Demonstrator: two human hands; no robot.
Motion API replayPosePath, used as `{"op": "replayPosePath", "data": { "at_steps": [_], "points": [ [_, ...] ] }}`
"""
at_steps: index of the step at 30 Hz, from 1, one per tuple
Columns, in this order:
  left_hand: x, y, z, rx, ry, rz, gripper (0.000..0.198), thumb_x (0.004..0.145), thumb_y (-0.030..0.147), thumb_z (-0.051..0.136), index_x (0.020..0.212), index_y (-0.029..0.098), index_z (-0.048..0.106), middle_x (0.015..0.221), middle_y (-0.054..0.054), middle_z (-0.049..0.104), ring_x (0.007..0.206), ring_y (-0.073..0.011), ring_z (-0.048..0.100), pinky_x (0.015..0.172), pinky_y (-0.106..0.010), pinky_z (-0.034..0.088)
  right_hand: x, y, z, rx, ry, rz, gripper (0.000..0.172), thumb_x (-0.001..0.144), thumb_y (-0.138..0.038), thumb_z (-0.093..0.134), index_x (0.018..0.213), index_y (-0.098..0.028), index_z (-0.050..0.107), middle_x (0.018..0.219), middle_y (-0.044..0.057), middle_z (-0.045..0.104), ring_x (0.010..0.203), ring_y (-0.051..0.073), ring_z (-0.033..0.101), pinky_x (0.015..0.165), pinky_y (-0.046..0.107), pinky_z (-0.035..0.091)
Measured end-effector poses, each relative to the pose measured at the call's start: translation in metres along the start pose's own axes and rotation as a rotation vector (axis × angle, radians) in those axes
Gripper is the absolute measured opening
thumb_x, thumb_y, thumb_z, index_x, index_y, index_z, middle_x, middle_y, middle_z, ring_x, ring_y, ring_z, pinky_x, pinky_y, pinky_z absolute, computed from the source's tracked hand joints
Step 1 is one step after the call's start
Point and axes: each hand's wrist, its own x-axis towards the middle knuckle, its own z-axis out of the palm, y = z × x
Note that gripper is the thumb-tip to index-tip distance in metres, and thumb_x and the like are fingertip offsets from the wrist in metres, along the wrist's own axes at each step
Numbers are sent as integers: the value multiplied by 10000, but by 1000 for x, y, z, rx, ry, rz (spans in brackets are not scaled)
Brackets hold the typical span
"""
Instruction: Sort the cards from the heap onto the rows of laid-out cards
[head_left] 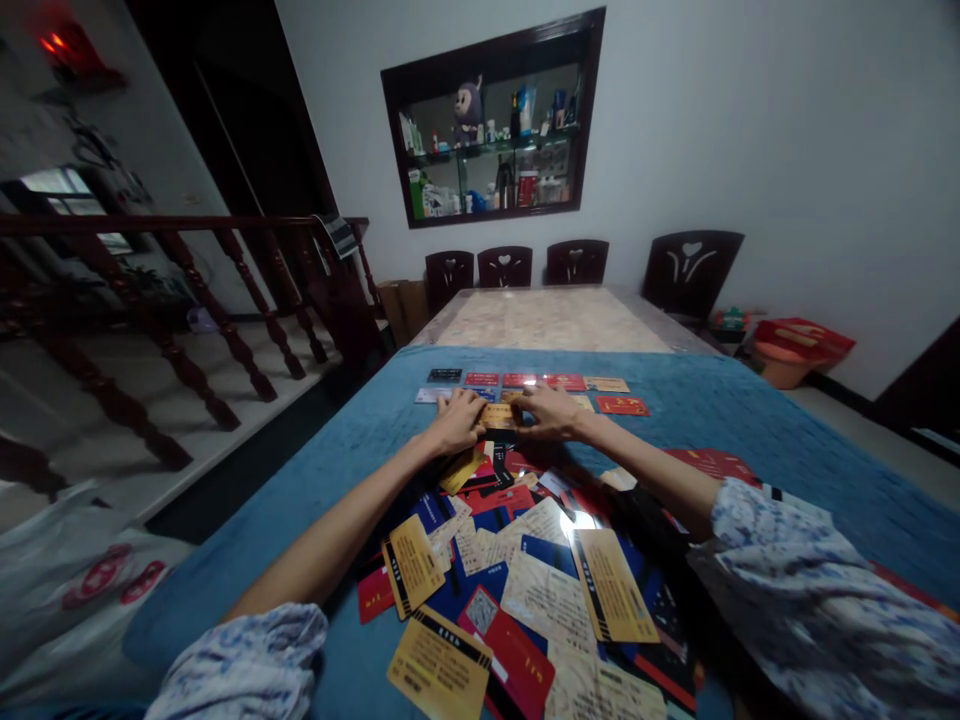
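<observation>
Both of my arms reach forward over a blue cloth [750, 420] on a long table. My left hand [457, 420] and my right hand [547, 412] meet on a yellow card [498, 416], each pinching one end of it flat on the cloth. Just beyond them lie two short rows of cards [540, 382], black, red, blue and beige. Below my forearms spreads a loose pile of cards [525, 580] in yellow, red, blue and white, some overlapping.
The bare marble tabletop [547, 320] continues past the cloth, with several dark chairs [690, 265] around it. A wooden stair railing [225, 300] runs along the left. A wall cabinet [491, 125] hangs at the back. A white plastic bag [67, 590] sits at the lower left.
</observation>
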Motion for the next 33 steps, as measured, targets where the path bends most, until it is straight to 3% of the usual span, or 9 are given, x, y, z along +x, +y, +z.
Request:
{"op": "replayPosePath", "data": {
  "at_steps": [12,20,33],
  "points": [
    [50,13,8,40,-40,22,441,852,271,577,1289,223,544,1373,-124,513,1299,-333,382,1005,-532,361,3,30,-6,-45,-66,121,301,837,-388,628,1068,-219,722,1226,144,642,1165,345,534,919,446,418],
    [82,10,16,65,-75,25,413,836,302,591,1242,233,579,1357,-125,543,1291,-342,377,1000,-558,358,18,46,-1,-90,-130,170,323,836,-353,588,1103,-234,725,1251,148,647,1186,355,526,889,436,447],
    [103,6,21,46,-148,13,261,800,248,604,1050,193,658,1252,-144,607,1260,-375,406,1019,-631,325,37,54,7,-94,-147,193,375,808,-344,563,1125,-241,737,1253,155,654,1196,359,515,911,475,438]
  ]
}}
